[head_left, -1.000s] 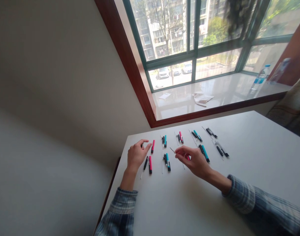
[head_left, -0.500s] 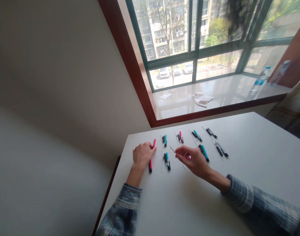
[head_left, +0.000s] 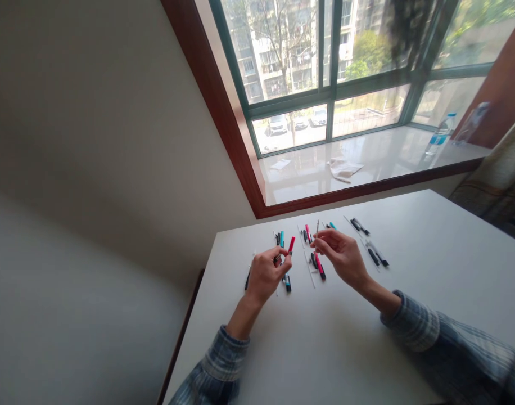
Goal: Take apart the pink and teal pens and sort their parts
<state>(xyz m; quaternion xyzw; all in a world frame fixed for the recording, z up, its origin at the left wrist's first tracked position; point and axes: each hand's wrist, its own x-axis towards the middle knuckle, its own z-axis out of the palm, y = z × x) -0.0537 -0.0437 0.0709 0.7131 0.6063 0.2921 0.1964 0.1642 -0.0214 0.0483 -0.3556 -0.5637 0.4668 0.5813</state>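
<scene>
Left hand (head_left: 268,275) pinched on pink marker (head_left: 291,245); right hand (head_left: 342,254) pinched on thin rod (head_left: 317,228). Three pink, three teal markers (head_left: 287,283) visible mid-table; open tabletop (head_left: 325,349) toward near edge, wide room rightward.

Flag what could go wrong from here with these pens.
The thin stick pinched in the right hand might slip and get lost among the rows. The left hand works low over the pens, so it could knock the teal pen out of line. The pink pen it holds could also drop onto them.
</scene>
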